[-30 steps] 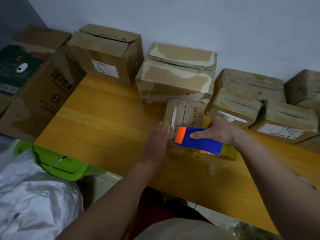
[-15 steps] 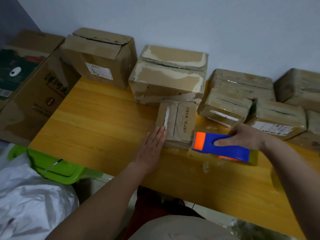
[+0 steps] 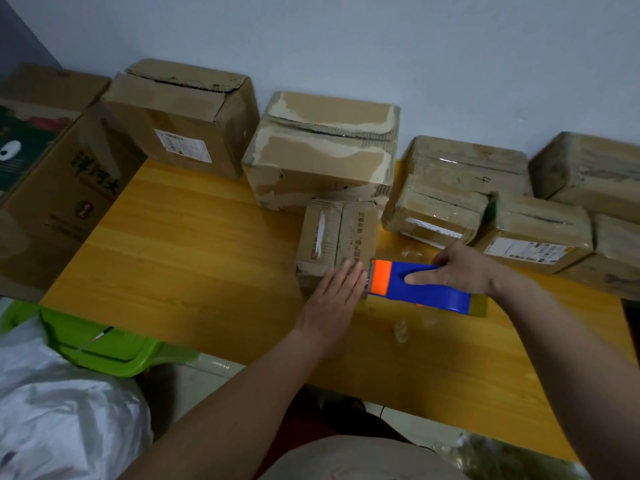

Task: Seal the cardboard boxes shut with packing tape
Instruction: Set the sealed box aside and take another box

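Note:
A small cardboard box point(image 3: 337, 233) with printed characters lies on the wooden table point(image 3: 194, 258), in front of a row of bigger boxes. My left hand point(image 3: 334, 299) lies flat, fingers together, pressing on the box's near edge. My right hand point(image 3: 460, 268) grips a blue and orange tape dispenser point(image 3: 419, 284). Its orange head touches the box's near right corner, right beside my left fingertips. The tape itself is too thin to make out.
Larger boxes point(image 3: 322, 150) line the wall; taped parcels point(image 3: 446, 209) crowd the right side. A big printed carton point(image 3: 62, 188) leans at the table's left end. A green bin point(image 3: 104, 344) and a silver bag point(image 3: 62, 420) sit below left. Tape scraps point(image 3: 400, 332) lie on the table.
The dispenser was first on top of the box, then pulled off to the right, and now its head is back against the box's near right corner. My left hand shifted onto the near edge.

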The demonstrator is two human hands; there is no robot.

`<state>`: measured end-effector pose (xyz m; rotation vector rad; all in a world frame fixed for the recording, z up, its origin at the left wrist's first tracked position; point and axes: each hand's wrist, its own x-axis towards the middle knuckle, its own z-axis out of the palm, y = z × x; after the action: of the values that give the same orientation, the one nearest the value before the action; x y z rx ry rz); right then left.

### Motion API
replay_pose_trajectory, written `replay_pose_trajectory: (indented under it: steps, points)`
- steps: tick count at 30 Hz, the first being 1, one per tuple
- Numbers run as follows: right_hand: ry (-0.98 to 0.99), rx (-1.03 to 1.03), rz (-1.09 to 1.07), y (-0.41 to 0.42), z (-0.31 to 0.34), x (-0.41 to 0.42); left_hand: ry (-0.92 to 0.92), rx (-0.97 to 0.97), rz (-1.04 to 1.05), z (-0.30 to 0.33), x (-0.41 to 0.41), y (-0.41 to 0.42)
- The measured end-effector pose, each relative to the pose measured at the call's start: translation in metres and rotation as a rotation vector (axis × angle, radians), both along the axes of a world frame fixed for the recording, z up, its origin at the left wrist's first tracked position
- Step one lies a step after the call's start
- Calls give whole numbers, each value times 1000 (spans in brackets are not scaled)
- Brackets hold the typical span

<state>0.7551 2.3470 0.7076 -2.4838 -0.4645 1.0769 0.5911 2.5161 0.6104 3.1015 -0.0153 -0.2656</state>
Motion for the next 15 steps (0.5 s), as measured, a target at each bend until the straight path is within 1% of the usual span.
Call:
replay_pose_trajectory:
  steps: [2,5,8,12,15]
  points:
    - [22,17,-1,-4,0,1,32,24,2,-1,0,1]
    - [111,51,50,-14,4,4,56,36,-23,4,0,4]
    - [132,23,85,-34,13,11,94,28,-38,8,1,7]
    - [58,-22,74,-48,14,14,98,11,-5,9,2,2]
    - [-89,-103,114,-38,2,11,96,13,4,9,3,0]
